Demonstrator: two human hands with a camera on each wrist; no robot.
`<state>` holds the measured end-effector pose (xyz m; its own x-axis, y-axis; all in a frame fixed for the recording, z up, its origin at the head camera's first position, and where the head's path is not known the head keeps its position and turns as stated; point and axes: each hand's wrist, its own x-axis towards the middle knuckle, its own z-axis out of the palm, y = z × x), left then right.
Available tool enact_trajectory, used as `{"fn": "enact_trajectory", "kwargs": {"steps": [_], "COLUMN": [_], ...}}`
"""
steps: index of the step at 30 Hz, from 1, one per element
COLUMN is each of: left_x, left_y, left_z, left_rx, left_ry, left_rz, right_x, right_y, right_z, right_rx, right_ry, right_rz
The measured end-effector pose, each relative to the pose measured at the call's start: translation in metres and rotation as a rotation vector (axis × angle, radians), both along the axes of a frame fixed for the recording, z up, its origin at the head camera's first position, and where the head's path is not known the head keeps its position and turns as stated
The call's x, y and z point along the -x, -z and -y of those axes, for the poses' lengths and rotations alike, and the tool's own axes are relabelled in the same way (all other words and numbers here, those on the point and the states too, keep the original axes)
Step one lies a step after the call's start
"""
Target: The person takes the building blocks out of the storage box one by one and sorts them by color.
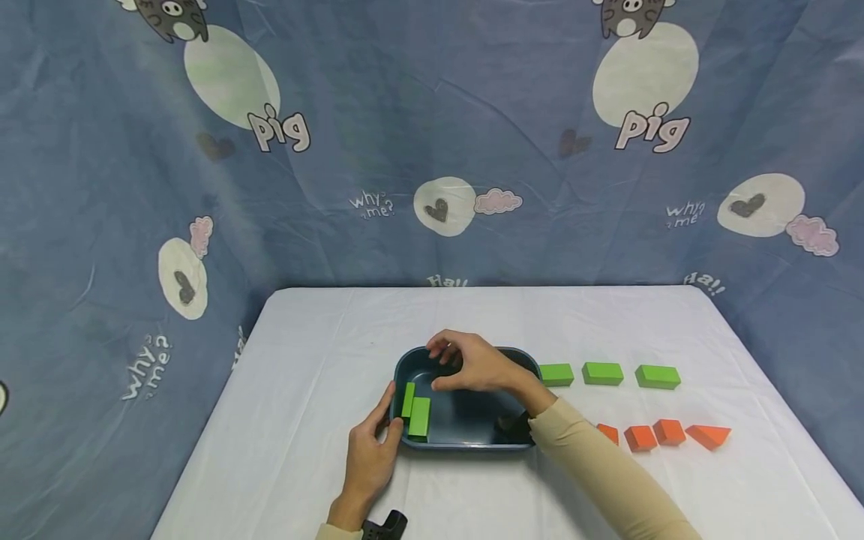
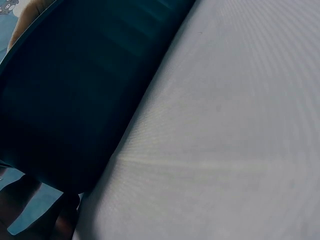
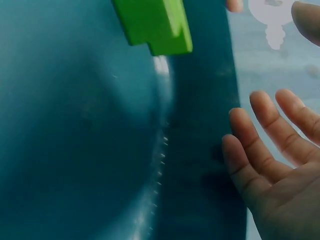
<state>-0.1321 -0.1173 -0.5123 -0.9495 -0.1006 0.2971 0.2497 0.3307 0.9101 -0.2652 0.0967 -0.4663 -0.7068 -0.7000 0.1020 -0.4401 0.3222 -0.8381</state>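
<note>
A dark blue tray [image 1: 472, 448] stands on the white-covered table. Two green blocks [image 1: 419, 417] lie side by side at its left end; in the right wrist view green blocks [image 3: 155, 25] show at the top. My left hand [image 1: 370, 457] touches the tray's left side from outside, its thumb by the front left corner and its fingers along the end wall. Above the tray's back part is my right hand [image 1: 475, 364], thumb and fingers spread apart with nothing between them. The right wrist view shows the right hand's fingers [image 3: 270, 120] loosely bent near the tray wall.
Three green blocks [image 1: 602, 373] sit in a row right of the tray. Several orange blocks [image 1: 669, 432] lie nearer the front, beyond the right sleeve [image 1: 601, 472]. A patterned blue cloth [image 1: 378, 135] hangs behind the table [image 1: 324, 337].
</note>
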Motion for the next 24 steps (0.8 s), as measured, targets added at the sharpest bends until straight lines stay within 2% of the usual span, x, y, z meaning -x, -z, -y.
{"fn": "enact_trajectory", "kwargs": {"steps": [5, 8, 14, 20, 24], "left_x": [0.006, 0.008, 0.009, 0.008, 0.008], "left_y": [0.022, 0.029, 0.033, 0.033, 0.033], "left_z": [0.004, 0.008, 0.012, 0.010, 0.009], "left_rx": [0.013, 0.020, 0.027, 0.014, -0.002], "left_ry": [0.005, 0.019, 0.037, 0.029, 0.024], "left_rz": [-0.010, -0.019, -0.020, 0.005, 0.005], "right_x": [-0.003, -0.005, -0.008, -0.010, -0.011], "right_y": [0.006, 0.008, 0.014, 0.021, 0.025], "right_z": [0.008, 0.012, 0.018, 0.024, 0.028], "right_rx": [-0.013, -0.040, -0.130, -0.260, -0.319], "right_ry": [-0.018, -0.029, -0.064, -0.151, -0.180], "right_rz": [0.011, 0.011, 0.018, 0.025, -0.004]}}
